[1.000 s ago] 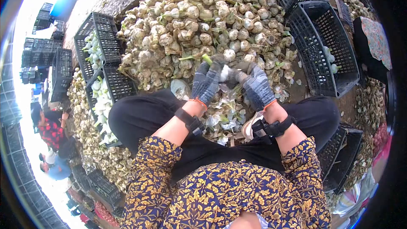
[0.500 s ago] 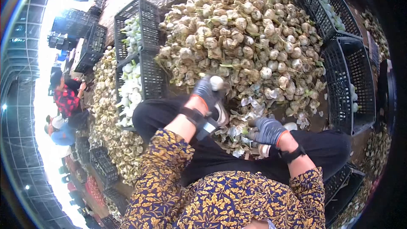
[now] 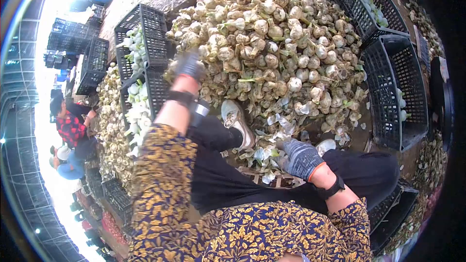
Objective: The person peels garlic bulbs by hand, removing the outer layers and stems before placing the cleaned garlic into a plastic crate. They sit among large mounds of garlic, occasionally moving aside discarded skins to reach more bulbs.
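My left hand (image 3: pixel 190 65), in a grey glove, is extended to the left edge of the garlic heap (image 3: pixel 276 34), just beside the black crates (image 3: pixel 155 34) that hold trimmed white bulbs (image 3: pixel 137 114). It is blurred and seen from the back, so I cannot tell whether it is wide, narrow or holding a bulb. My right hand (image 3: pixel 301 157), also gloved, sits low by my right knee, fingers curled inward over the loose garlic skins (image 3: pixel 269 153); whether they enclose anything is hidden. My white shoe (image 3: pixel 237 119) rests between the two hands at the foot of the heap. Another black crate (image 3: pixel 388 92) stands right of the heap. At far left a person in a red checked shirt (image 3: pixel 70 128) crouches.
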The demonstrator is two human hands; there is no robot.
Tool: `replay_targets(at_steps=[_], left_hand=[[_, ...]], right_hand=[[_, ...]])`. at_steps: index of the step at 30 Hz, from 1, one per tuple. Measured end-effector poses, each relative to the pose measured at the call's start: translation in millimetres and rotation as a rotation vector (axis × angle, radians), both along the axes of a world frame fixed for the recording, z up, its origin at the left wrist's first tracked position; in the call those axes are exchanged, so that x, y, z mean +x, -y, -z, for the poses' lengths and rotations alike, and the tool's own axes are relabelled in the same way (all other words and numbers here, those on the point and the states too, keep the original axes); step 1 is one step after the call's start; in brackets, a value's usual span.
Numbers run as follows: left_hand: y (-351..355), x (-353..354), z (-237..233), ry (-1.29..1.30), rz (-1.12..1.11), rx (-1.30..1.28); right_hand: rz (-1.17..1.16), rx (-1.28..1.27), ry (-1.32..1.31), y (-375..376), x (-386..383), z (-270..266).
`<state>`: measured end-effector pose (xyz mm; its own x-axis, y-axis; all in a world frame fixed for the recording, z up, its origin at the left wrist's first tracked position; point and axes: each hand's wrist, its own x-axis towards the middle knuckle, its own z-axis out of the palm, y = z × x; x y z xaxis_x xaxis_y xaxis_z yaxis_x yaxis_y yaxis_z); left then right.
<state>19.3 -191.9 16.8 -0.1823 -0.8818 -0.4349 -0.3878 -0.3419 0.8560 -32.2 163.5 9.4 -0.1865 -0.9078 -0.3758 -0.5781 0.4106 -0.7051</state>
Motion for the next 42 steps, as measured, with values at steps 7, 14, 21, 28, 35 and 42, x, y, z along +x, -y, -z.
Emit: replay_targets(at_steps=[7,14,21,28,35,42], left_hand=[[-33,-3,132,0.448,0.258,-0.444],[-40,-13,47,0.519,0.584,-0.634],[-120,-13,-24,0.211,0.577,-0.217],[-190,-11,-42,-0.052,0.792,-0.087],[-210,-8,-35,-0.163,0.853,0.112],[-212,8,32,-0.159,0.902,-0.303]], right_hand=[[0.047,-0.036,-0.078,4,-10,6],[0.214,-0.179,-0.187,9,-17,8],[0.395,-0.335,-0.209,14,-23,-2],[0.466,-0.344,-0.393,21,-31,0],[0.343,-0.420,-0.367,13,-37,7],[0.140,-0.488,-0.519,2,-59,27]])
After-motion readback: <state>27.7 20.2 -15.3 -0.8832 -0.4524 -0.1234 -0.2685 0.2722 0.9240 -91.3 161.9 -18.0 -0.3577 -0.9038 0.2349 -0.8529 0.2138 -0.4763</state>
